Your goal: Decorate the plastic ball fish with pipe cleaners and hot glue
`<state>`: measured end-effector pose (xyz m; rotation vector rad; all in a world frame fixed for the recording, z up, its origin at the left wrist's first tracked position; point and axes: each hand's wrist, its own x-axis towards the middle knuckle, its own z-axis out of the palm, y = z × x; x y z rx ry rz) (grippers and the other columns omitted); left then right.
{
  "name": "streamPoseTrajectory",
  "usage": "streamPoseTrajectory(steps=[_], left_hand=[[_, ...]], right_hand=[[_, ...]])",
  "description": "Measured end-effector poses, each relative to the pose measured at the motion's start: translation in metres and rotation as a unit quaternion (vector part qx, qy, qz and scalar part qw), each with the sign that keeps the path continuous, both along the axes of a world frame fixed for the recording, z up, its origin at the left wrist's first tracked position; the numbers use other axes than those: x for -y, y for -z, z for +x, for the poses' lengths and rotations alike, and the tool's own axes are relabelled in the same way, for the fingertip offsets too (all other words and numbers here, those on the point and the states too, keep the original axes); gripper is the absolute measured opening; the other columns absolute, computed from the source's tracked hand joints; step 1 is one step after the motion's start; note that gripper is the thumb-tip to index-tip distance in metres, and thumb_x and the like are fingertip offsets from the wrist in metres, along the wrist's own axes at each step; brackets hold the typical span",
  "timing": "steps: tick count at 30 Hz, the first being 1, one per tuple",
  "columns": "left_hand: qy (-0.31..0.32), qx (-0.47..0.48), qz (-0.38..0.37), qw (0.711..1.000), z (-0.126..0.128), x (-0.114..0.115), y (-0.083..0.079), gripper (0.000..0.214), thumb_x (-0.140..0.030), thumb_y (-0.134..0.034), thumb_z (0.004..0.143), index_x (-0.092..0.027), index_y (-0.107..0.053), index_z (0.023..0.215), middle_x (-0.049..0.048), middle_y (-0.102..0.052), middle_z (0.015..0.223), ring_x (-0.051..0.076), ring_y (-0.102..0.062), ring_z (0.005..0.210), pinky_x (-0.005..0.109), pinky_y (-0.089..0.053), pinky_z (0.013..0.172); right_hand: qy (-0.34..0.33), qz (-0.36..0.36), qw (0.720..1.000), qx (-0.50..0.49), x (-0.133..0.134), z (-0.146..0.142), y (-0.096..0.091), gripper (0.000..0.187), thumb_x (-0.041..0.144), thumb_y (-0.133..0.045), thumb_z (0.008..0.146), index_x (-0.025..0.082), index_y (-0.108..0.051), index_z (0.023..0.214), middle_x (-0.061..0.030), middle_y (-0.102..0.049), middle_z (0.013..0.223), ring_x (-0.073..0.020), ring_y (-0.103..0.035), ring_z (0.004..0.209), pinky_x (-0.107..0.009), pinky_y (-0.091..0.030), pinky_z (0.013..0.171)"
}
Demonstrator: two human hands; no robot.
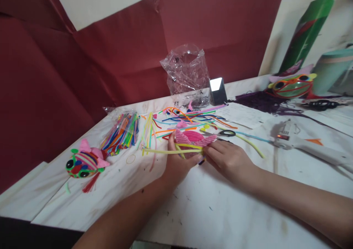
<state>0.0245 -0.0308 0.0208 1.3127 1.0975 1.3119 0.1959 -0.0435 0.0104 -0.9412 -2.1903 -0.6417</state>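
Near the table's (91, 205) left edge lies a finished fuzzy head (83, 163) with pink ears and black eyes, striped in many colours. Just beside it, farther back, sits a clear packet of pipe cleaners (121, 133), and a thin ring (131, 159) lies flat in front of that packet. Loose pipe cleaners (190, 118) spread over the middle of the table towards its back edge, where a crumpled clear bag (186, 72) stands next to a small shiny box (217, 91).

In the middle, the left hand (179, 162) is closed around a pink fuzzy piece (193, 138), thumb up along its left side. A yellow pipe cleaner (165, 151) runs across the front of that piece. The right hand (228, 159) pinches the yellow pipe cleaner at its right end, fingertips touching those of the left.

Just behind the right hand lie black-handled scissors (226, 133). Farther right rests a white glue gun (292, 140), and near the back right corner lies a second green fuzzy head (292, 85) on purple fringe (261, 102).
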Motion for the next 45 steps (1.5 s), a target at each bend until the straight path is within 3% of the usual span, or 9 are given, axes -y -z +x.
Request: streamPoseTrajectory(steps=[10, 14, 16, 19, 24, 29, 34, 38, 45], left_hand=[[-0.037, -0.039, 0.008, 0.999, -0.004, -0.006, 0.000, 0.080, -0.023, -0.079, 0.060, -0.021, -0.042, 0.131, 0.0109, -0.064, 0.118, 0.022, -0.063, 0.100, 0.031, -0.052, 0.082], [-0.017, -0.010, -0.011, 1.000, -0.007, -0.013, 0.001, 0.067, -0.025, -0.080, 0.060, -0.019, -0.050, 0.120, 0.0067, -0.068, 0.099, 0.019, -0.066, 0.086, 0.027, -0.053, 0.073], [-0.016, 0.017, -0.027, 0.999, -0.009, -0.018, 0.005, 0.058, -0.028, -0.080, 0.061, -0.019, -0.053, 0.112, 0.0046, -0.068, 0.093, 0.018, -0.066, 0.080, 0.027, -0.053, 0.071], [0.008, 0.087, -0.057, 0.995, -0.013, -0.024, 0.010, 0.051, -0.036, -0.077, 0.067, -0.020, -0.053, 0.109, 0.0038, -0.069, 0.091, 0.018, -0.068, 0.077, 0.030, -0.054, 0.072], [0.046, 0.162, -0.074, 0.983, -0.014, -0.025, 0.010, 0.055, -0.037, -0.078, 0.068, -0.020, -0.054, 0.114, 0.0067, -0.071, 0.097, 0.020, -0.070, 0.084, 0.033, -0.055, 0.078], [0.051, 0.149, -0.064, 0.985, -0.011, -0.023, 0.011, 0.054, -0.034, -0.078, 0.069, -0.020, -0.053, 0.115, 0.0057, -0.071, 0.095, 0.019, -0.070, 0.079, 0.032, -0.055, 0.075], [0.049, 0.117, -0.048, 0.991, -0.011, -0.021, 0.016, 0.051, -0.033, -0.078, 0.069, -0.021, -0.053, 0.112, 0.0030, -0.071, 0.088, 0.016, -0.069, 0.075, 0.030, -0.054, 0.073], [0.053, 0.109, -0.042, 0.992, -0.011, -0.019, 0.015, 0.052, -0.031, -0.077, 0.070, -0.021, -0.052, 0.115, 0.0043, -0.071, 0.094, 0.016, -0.069, 0.077, 0.028, -0.054, 0.072], [0.060, 0.103, -0.037, 0.992, -0.011, -0.021, 0.018, 0.062, -0.030, -0.078, 0.070, -0.024, -0.047, 0.123, 0.0045, -0.070, 0.100, 0.017, -0.069, 0.082, 0.029, -0.054, 0.075]], right_hand=[[0.000, 0.002, 1.000, -0.010, -0.001, -0.002, 0.003, 0.028, 0.012, -0.045, 0.092, 0.016, -0.061, 0.070, -0.0074, -0.063, 0.065, -0.0196, -0.056, 0.059, -0.031, -0.040, 0.055], [-0.019, -0.088, 0.991, -0.103, -0.003, -0.004, 0.008, 0.022, 0.016, -0.045, 0.092, 0.017, -0.060, 0.077, -0.0071, -0.065, 0.068, -0.0188, -0.060, 0.060, -0.029, -0.043, 0.053], [-0.030, -0.184, 0.959, -0.213, -0.004, -0.006, 0.009, 0.015, 0.020, -0.046, 0.090, 0.019, -0.058, 0.081, -0.0050, -0.066, 0.069, -0.0168, -0.061, 0.060, -0.027, -0.046, 0.055], [-0.031, -0.310, 0.885, -0.347, -0.007, -0.008, 0.009, 0.010, 0.029, -0.048, 0.087, 0.022, -0.055, 0.082, -0.0034, -0.066, 0.073, -0.0163, -0.062, 0.063, -0.029, -0.049, 0.058], [-0.034, -0.388, 0.812, -0.435, -0.011, -0.010, 0.003, 0.021, 0.042, -0.052, 0.078, 0.022, -0.054, 0.085, -0.0063, -0.064, 0.082, -0.0202, -0.061, 0.074, -0.035, -0.050, 0.065], [-0.030, -0.451, 0.742, -0.495, -0.011, -0.015, -0.002, 0.037, 0.049, -0.059, 0.069, 0.022, -0.053, 0.094, -0.0094, -0.062, 0.102, -0.0216, -0.061, 0.083, -0.034, -0.051, 0.063], [-0.025, -0.469, 0.719, -0.513, -0.013, -0.015, 0.002, 0.043, 0.052, -0.063, 0.064, 0.021, -0.055, 0.092, -0.0077, -0.063, 0.096, -0.0217, -0.060, 0.081, -0.034, -0.051, 0.064], [-0.021, -0.474, 0.710, -0.520, -0.016, -0.014, 0.003, 0.041, 0.050, -0.065, 0.061, 0.021, -0.055, 0.088, -0.0059, -0.064, 0.087, -0.0211, -0.059, 0.076, -0.034, -0.050, 0.062], [-0.035, -0.504, 0.669, -0.546, -0.018, -0.014, 0.004, 0.036, 0.039, -0.068, 0.058, 0.021, -0.054, 0.086, -0.0035, -0.063, 0.085, -0.0180, -0.058, 0.073, -0.031, -0.048, 0.059]])
